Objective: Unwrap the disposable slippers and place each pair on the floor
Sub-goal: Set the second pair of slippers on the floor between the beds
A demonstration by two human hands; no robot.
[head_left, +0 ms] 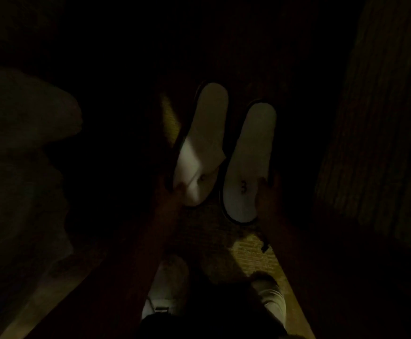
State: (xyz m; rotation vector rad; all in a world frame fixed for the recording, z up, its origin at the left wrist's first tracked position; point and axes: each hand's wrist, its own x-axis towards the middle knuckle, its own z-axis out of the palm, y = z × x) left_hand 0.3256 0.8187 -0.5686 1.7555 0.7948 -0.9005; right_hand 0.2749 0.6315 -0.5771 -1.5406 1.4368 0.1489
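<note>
The scene is very dark. Two white disposable slippers with dark sole edges and a small printed mark near the toe lie side by side over the carpet, heels pointing away from me. My left hand [172, 192] grips the toe end of the left slipper [203, 143], which looks slightly tilted. My right hand [268, 194] holds the right edge of the right slipper [249, 162] near its toe. Whether the slippers rest fully on the floor is hard to tell.
My own feet in light shoes [170, 287] stand just below the slippers on the patterned carpet [248, 253]. A pale bulky shape, perhaps bedding [20, 133], fills the left. A dark ribbed surface [380, 143] rises at the right.
</note>
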